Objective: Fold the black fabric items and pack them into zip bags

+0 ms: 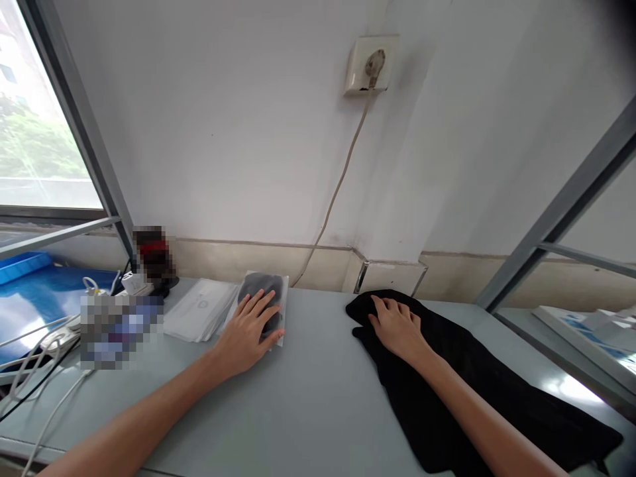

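My left hand [248, 338] lies flat with spread fingers on a clear plastic sleeve holding something dark and folded [271, 323]. Just left of it is a stack of flat whitish plastic bags [201, 308]. On the right, a long black cloth piece [467, 351] stretches across the grey table toward the near right corner. My right hand [397, 328] is at its far end, fingers curled and closed on the fabric. The undersides of those fingers are hidden, and my forearm covers part of the cloth.
White cables and a power strip [59, 338] crowd the table's left side, beside two blurred-out objects. A cord hangs from the wall socket [370, 63] behind the table [318, 397]. Grey metal posts [561, 205] rise at both sides. A blue tray [24, 265] sits far left.
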The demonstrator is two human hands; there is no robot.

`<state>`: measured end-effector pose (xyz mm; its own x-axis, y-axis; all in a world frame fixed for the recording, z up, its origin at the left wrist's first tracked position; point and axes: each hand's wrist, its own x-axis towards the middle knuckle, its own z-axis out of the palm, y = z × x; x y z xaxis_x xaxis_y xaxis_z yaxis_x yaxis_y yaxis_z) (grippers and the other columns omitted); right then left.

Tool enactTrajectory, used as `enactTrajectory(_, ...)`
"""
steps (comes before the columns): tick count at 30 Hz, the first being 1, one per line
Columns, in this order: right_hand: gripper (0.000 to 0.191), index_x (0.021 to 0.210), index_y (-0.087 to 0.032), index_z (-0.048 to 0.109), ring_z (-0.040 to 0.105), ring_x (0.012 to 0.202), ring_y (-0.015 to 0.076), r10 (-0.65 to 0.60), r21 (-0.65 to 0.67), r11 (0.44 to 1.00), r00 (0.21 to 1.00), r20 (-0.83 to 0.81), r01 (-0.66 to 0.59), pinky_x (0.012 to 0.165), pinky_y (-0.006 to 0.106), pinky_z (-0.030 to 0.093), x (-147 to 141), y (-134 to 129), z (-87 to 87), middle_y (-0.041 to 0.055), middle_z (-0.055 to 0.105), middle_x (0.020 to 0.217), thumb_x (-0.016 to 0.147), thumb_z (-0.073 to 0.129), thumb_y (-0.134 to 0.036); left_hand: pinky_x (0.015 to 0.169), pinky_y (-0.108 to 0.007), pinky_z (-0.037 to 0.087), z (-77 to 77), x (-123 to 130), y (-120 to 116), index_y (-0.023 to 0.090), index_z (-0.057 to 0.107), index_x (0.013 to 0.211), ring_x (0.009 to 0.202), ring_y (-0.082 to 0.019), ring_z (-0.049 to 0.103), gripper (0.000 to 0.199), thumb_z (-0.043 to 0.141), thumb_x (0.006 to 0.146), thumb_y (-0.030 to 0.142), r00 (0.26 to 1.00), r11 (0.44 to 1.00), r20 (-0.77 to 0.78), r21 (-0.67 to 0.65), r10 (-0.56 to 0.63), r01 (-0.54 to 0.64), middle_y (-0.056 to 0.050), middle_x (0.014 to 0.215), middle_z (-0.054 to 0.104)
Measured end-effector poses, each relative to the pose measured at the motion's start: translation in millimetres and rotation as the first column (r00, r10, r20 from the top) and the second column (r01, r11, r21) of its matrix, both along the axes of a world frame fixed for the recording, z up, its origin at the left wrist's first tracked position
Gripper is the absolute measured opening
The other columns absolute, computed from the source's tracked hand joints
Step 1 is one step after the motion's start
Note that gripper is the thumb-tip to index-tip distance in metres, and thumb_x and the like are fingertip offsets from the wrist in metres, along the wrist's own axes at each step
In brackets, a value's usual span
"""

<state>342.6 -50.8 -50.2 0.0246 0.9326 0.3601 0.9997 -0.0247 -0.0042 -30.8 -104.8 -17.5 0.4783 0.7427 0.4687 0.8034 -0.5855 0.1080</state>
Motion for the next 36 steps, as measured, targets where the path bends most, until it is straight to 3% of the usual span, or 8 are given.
enactTrajectory(3,0.043,0.141,-0.012,0.055,0.058,0.112,0.0407,0.009,-0.028,1.000,1.000,0.013,-0.009,0.089,0.055,0.047,4.5,2.1,-5.4,0.0212,0.065,0.126,0.101,0.046,-0.026,0.128,-0.057,0.029,0.2,0.2,-0.3,0.025,0.055,0.147,0.157,-0.030,0.030,0.049,0.045,0.107,0.052,1.000,1.000,-0.017,-0.008,0.005,-0.005,-0.006,0.167,0.038)
enactTrajectory(10,0.030,0.117,-0.022,0.069,0.059,0.106,0.0352,0.052,0.030,0.998,0.998,-0.047,-0.051,0.083,0.047,0.046,10.7,4.4,9.2,0.0139,0.069,0.114,0.102,0.046,-0.033,0.127,-0.058,0.030,0.3,1.0,-0.2,0.024,0.056,0.145,0.157,-0.031,0.030,0.047,0.047,0.107,0.051,1.000,1.000,-0.012,-0.003,0.002,-0.002,-0.007,0.166,0.039)
enactTrajectory(16,0.021,0.106,-0.019,0.062,0.061,0.093,0.0330,0.049,0.153,0.988,0.990,-0.132,-0.028,0.078,0.041,0.044,13.6,5.4,21.2,0.0123,0.071,0.099,0.096,0.048,-0.032,0.126,-0.059,0.031,0.6,0.8,-0.6,0.025,0.057,0.144,0.156,-0.032,0.032,0.045,0.048,0.106,0.049,1.000,1.000,0.004,-0.003,0.000,0.000,-0.007,0.165,0.041)
enactTrajectory(20,0.022,0.108,-0.017,0.059,0.062,0.087,0.0327,0.027,0.215,0.977,0.982,-0.186,0.014,0.076,0.040,0.044,15.8,1.7,33.6,0.0139,0.070,0.090,0.095,0.044,-0.027,0.126,-0.060,0.031,0.3,-0.1,-0.3,0.025,0.057,0.144,0.156,-0.032,0.032,0.046,0.049,0.106,0.049,1.000,1.000,0.009,0.002,-0.010,0.010,-0.008,0.166,0.041)
enactTrajectory(26,0.029,0.113,-0.018,0.063,0.064,0.098,0.0334,0.022,0.232,0.972,0.968,-0.250,0.038,0.080,0.041,0.045,13.4,-6.4,45.4,0.0148,0.071,0.107,0.094,0.041,-0.022,0.127,-0.059,0.031,0.9,-0.4,-1.3,0.023,0.056,0.145,0.156,-0.032,0.031,0.047,0.048,0.107,0.049,1.000,1.000,-0.016,-0.013,0.003,-0.003,-0.008,0.166,0.040)
enactTrajectory(31,0.031,0.115,-0.020,0.064,0.062,0.086,0.0286,-0.024,0.264,0.958,0.951,-0.308,0.110,0.070,0.036,0.042,5.2,-14.3,55.4,0.0124,0.063,0.105,0.092,0.044,-0.024,0.127,-0.059,0.031,-2.5,-1.5,-0.5,0.025,0.056,0.146,0.156,-0.032,0.031,0.046,0.048,0.107,0.049,1.000,1.000,0.006,0.013,-0.018,0.018,-0.008,0.166,0.040)
enactTrajectory(36,0.028,0.106,-0.023,0.063,0.059,0.071,0.0246,-0.004,0.265,0.952,0.869,-0.495,0.155,0.063,0.033,0.035,3.9,-16.3,62.6,0.0028,0.062,0.077,0.081,0.048,-0.022,0.127,-0.059,0.031,-3.8,-1.4,1.4,0.025,0.056,0.145,0.156,-0.032,0.031,0.046,0.048,0.107,0.049,1.000,1.000,0.004,0.010,-0.011,0.011,-0.007,0.166,0.040)
